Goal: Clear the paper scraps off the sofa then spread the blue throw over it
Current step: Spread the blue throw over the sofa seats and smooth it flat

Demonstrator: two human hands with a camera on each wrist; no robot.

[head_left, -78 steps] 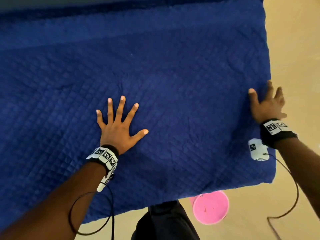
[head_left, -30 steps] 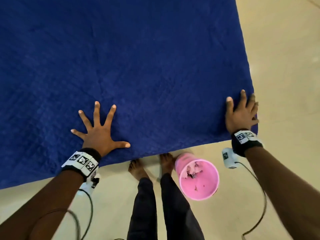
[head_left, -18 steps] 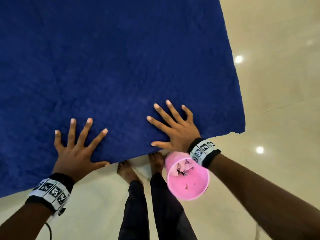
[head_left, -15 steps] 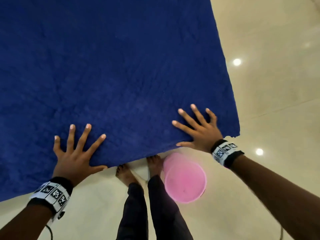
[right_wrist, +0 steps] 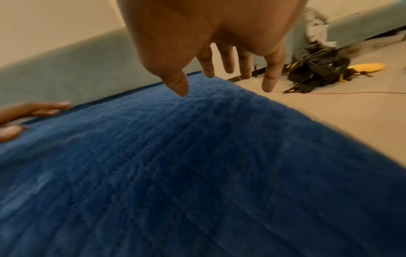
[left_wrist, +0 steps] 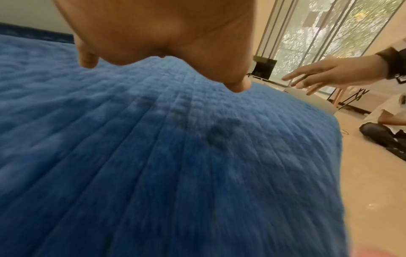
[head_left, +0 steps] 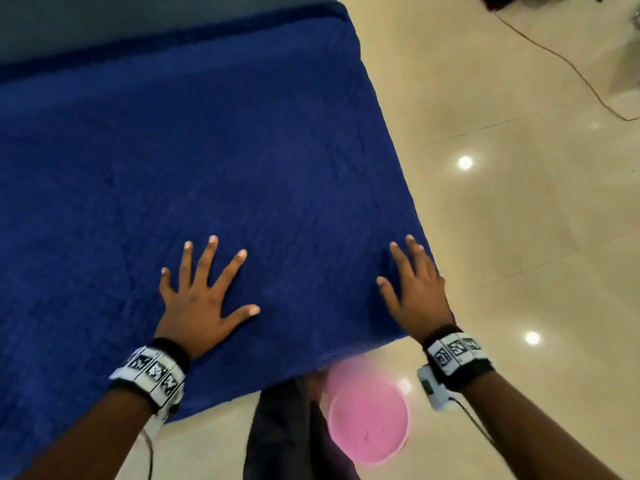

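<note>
The blue quilted throw (head_left: 207, 161) lies spread flat over the sofa seat, reaching its back edge and right end. My left hand (head_left: 204, 289) lies on the throw with fingers splayed, near the front edge. My right hand (head_left: 412, 285) is open with straight fingers at the throw's front right corner; in the right wrist view its fingers (right_wrist: 270, 81) hang just above the fabric (right_wrist: 197, 173). The left wrist view shows the throw (left_wrist: 153, 156) under my palm. No paper scraps show on the sofa.
A pink bucket (head_left: 369, 420) stands on the beige tiled floor by my legs (head_left: 287, 434), just in front of the sofa. A cable (head_left: 568, 67) crosses the floor at the far right. Dark bags (right_wrist: 316, 69) lie on the floor beyond the sofa's end. Another person (left_wrist: 386, 121) sits on the floor to the right.
Both hands have slid over the throw: the left moved rightward and further onto it, the right swept from the middle front edge out to the right corner. The view tilted up.
</note>
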